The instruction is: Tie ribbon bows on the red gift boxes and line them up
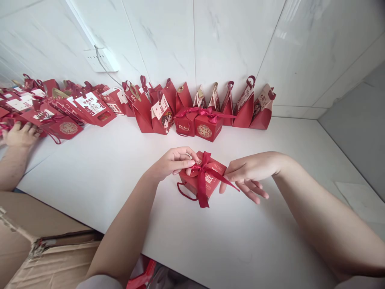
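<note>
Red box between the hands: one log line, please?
left hand: at ribbon bow | right hand: beside red box, at ribbon tail | red box: on table

The left forearm (130,218) slants up and inward from the lower edge, its wrist nearly straight, leading to the left grip (173,162), whose thumb lies along the inner side, the tip close to that of the curled index finger. The right forearm (319,212) comes in from the lower right; its wrist (278,163) bends sharply, so the right grip (248,168) hangs back-of-hand up, index finger pointing down, other fingers loosely spread outward.
</note>
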The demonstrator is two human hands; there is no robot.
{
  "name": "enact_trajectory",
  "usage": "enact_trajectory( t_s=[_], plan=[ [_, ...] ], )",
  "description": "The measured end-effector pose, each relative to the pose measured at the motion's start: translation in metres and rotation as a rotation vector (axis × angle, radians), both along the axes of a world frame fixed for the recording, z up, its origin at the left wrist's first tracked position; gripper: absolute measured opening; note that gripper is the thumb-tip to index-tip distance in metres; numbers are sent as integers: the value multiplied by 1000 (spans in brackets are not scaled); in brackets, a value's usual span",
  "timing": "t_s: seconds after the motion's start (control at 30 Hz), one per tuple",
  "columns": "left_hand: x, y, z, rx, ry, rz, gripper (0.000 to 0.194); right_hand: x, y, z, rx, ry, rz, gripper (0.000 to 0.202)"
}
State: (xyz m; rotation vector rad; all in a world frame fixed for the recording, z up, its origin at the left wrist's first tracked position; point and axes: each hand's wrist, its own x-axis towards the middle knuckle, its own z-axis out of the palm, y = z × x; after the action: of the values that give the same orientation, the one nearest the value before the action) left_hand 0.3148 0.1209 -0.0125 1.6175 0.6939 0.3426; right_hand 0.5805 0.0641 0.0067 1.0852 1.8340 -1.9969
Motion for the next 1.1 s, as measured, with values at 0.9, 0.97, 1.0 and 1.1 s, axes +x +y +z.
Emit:
enact_trajectory(
  t_s=[0.9, 0.97, 1.0, 1.1],
  plan=[
    [-8, 10, -3, 22, 10, 130, 21, -18, 3, -10, -153, 128, -60, 40],
    [-9, 11, -2, 29, 20, 134, 21, -17, 5, -11, -165, 126, -25, 44],
    [-9, 11, -2, 37, 22, 134, 22, -17, 5, -11, -145, 129, -51, 49],
    [-8, 10, -1, 78, 28, 134, 25, -19, -2, -4, 4, 180, -257, 65]
  ],
)
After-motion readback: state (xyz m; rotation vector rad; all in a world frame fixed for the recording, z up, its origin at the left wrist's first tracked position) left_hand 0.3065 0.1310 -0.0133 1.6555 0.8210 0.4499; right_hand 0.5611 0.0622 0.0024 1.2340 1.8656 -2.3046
